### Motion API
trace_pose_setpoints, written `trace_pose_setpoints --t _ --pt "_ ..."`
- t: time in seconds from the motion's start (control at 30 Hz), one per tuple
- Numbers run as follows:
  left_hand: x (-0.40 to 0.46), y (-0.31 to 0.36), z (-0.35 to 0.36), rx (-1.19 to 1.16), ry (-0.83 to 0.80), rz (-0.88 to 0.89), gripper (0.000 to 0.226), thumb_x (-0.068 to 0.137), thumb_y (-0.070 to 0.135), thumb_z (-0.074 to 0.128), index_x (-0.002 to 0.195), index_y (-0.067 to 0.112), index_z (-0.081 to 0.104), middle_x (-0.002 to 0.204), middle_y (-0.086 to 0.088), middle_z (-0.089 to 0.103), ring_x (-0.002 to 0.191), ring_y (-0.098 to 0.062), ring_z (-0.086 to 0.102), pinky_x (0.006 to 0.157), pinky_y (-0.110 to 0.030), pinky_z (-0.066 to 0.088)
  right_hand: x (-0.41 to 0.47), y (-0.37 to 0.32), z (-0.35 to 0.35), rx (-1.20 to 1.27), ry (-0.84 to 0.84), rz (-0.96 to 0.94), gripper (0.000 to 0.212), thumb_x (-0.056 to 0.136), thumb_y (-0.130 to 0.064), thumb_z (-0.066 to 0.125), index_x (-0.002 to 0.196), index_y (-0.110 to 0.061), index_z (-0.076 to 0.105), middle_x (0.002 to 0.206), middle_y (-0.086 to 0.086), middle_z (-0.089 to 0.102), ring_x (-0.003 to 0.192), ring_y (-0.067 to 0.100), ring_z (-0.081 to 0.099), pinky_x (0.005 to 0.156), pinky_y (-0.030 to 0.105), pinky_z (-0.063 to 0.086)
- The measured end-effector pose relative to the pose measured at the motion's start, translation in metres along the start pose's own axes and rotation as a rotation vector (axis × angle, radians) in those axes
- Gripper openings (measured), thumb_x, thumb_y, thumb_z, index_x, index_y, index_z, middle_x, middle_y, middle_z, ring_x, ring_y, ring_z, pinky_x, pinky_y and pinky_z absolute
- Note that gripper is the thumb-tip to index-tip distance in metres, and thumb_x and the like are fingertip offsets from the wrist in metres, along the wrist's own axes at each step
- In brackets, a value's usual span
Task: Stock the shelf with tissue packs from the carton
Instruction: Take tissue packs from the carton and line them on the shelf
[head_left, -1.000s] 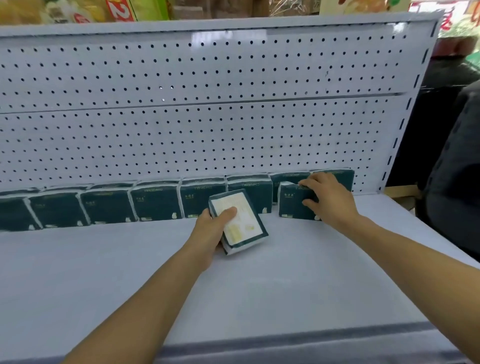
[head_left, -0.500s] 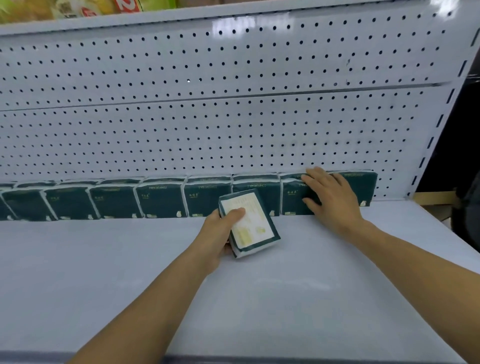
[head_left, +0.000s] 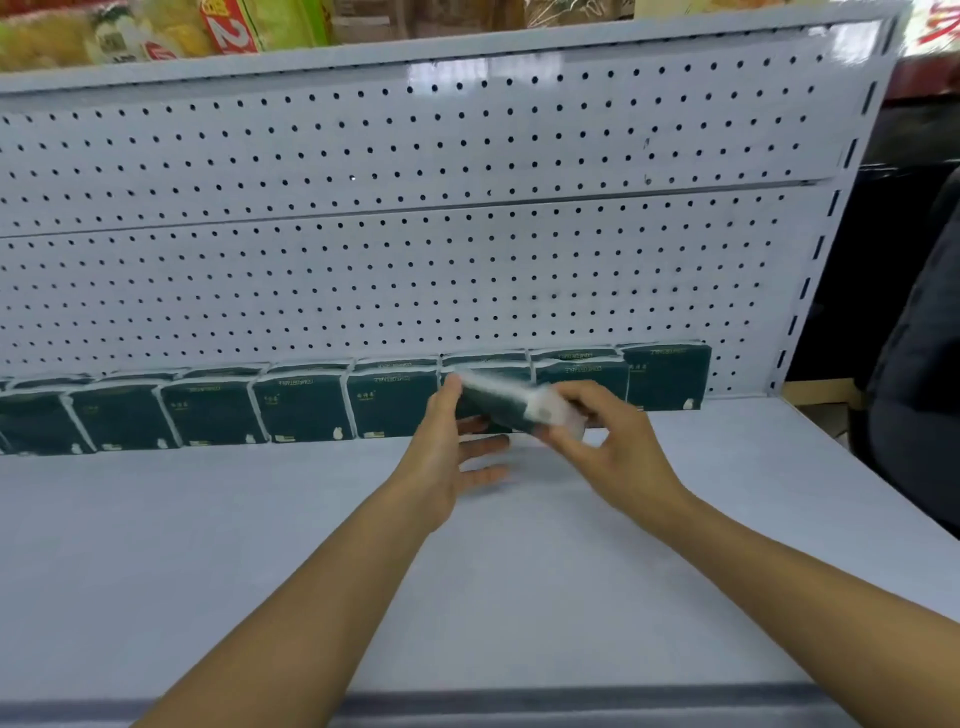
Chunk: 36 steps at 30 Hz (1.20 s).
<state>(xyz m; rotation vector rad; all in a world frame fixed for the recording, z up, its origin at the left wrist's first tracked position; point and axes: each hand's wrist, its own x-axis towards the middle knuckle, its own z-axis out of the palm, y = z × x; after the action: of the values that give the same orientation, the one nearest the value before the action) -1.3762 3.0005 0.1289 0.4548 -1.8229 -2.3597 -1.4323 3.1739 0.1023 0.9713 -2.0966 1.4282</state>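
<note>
Several dark green tissue packs (head_left: 304, 410) stand in a row along the back of the white shelf (head_left: 519, 571), against the pegboard. One more tissue pack (head_left: 511, 408), blurred by motion, is held flat just above the shelf in front of the row's right part. My right hand (head_left: 615, 447) grips its right end with curled fingers. My left hand (head_left: 447, 452) has its thumb against the pack's left end, with its fingers spread straight below and apart from it. The carton is out of view.
The white pegboard back panel (head_left: 415, 260) rises behind the row. Bright packaged goods (head_left: 156, 31) sit on the level above. A dark shape (head_left: 914, 389) stands beyond the shelf's right end. The shelf's grey front edge (head_left: 519, 701) runs along the bottom.
My right hand left the rightmost packs in the row and took hold of the loose pack. My left hand loosened its grip on it, and the pack turned from face-up to edge-on.
</note>
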Motion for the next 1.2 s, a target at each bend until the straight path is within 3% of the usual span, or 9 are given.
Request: trace_pose_setpoints --t 0.1,0.23,0.5,0.63,0.7,0.8,0.93,1.07,1.2 --pt "0.000 0.000 0.000 0.183 -0.008 0.031 0.045 0.098 0.062 0.038 0.125 0.032 0.058 0.122 0.000 0.063 0.098 -0.019 0.067 0.078 -0.035 0.055 0.006 -0.011 -0.013 0.291 0.069 0.350 0.006 0.089 -0.018 0.070 0.094 -0.019 0.066 0.082 -0.005 0.069 0.075 0.011 0.066 0.069 0.021 0.055" --pt "0.003 -0.005 0.005 0.253 -0.003 0.108 0.024 0.098 0.043 0.056 0.118 0.030 0.060 0.119 0.001 0.063 0.072 -0.014 0.060 0.064 -0.028 0.044 0.005 -0.007 -0.026 0.326 0.078 0.481 0.012 0.094 -0.021 0.062 0.090 -0.010 0.066 0.065 -0.005 0.062 0.063 0.010 0.060 0.065 0.028 0.059" --pt "0.015 -0.019 0.027 0.367 -0.058 0.152 0.027 0.094 0.028 0.068 0.119 0.020 0.062 0.091 0.000 0.063 0.068 -0.013 0.055 0.059 -0.026 0.045 0.001 0.017 -0.053 0.162 0.000 0.562 0.014 0.088 -0.027 0.070 0.098 -0.019 0.066 0.088 0.000 0.069 0.071 0.010 0.063 0.071 0.025 0.052" --pt "0.028 -0.038 0.042 1.007 -0.195 0.403 0.035 0.092 0.036 0.068 0.124 0.028 0.057 0.117 0.007 0.058 0.100 -0.013 0.057 0.085 -0.029 0.049 -0.005 0.050 -0.091 0.052 -0.062 0.615 0.014 0.086 -0.018 0.073 0.099 -0.016 0.068 0.081 0.002 0.068 0.069 0.014 0.061 0.068 0.023 0.051" --pt "0.039 -0.042 0.045 1.362 -0.096 0.664 0.046 0.094 0.040 0.063 0.137 0.030 0.050 0.135 0.008 0.047 0.124 -0.014 0.043 0.106 -0.033 0.034 -0.008 0.071 -0.111 0.041 -0.036 0.668 0.012 0.086 -0.016 0.073 0.098 -0.015 0.069 0.080 0.004 0.069 0.070 0.015 0.065 0.068 0.025 0.055" --pt "0.058 -0.039 0.052 1.510 0.048 0.912 0.065 0.094 0.039 0.061 0.151 0.027 0.033 0.157 0.006 0.029 0.145 -0.015 0.024 0.120 -0.036 0.008 -0.005 0.100 -0.132 -0.065 0.031 0.672 0.016 0.084 -0.024 0.075 0.095 -0.013 0.070 0.073 0.002 0.067 0.067 0.016 0.063 0.069 0.034 0.054" --pt "0.088 -0.034 0.062 1.781 0.075 0.884 0.081 0.098 0.047 0.052 0.158 0.027 0.001 0.166 0.006 0.000 0.153 -0.016 -0.004 0.122 -0.045 -0.012 0.008 0.123 -0.139 -0.091 0.114 0.659 0.016 0.087 -0.016 0.072 0.102 -0.011 0.067 0.077 -0.006 0.064 0.062 0.001 0.057 0.058 0.018 0.045" --pt "0.104 -0.033 0.068 1.940 0.075 0.873 0.087 0.098 0.053 0.047 0.157 0.028 -0.012 0.166 0.006 -0.007 0.153 -0.017 -0.006 0.118 -0.048 -0.017 0.020 0.136 -0.134 -0.205 0.136 0.606 0.039 0.089 -0.017 0.070 0.124 -0.015 0.053 0.088 -0.005 0.057 0.072 0.006 0.053 0.057 0.015 0.038" --pt "0.107 -0.036 0.072 1.967 0.125 0.874 0.087 0.098 0.051 0.049 0.157 0.027 -0.009 0.167 0.004 -0.003 0.153 -0.018 0.000 0.117 -0.050 -0.015 0.026 0.142 -0.125 -0.302 0.091 0.543 0.063 0.089 -0.022 0.069 0.144 -0.027 0.037 0.119 -0.001 0.057 0.098 0.016 0.056 0.080 0.029 0.050"
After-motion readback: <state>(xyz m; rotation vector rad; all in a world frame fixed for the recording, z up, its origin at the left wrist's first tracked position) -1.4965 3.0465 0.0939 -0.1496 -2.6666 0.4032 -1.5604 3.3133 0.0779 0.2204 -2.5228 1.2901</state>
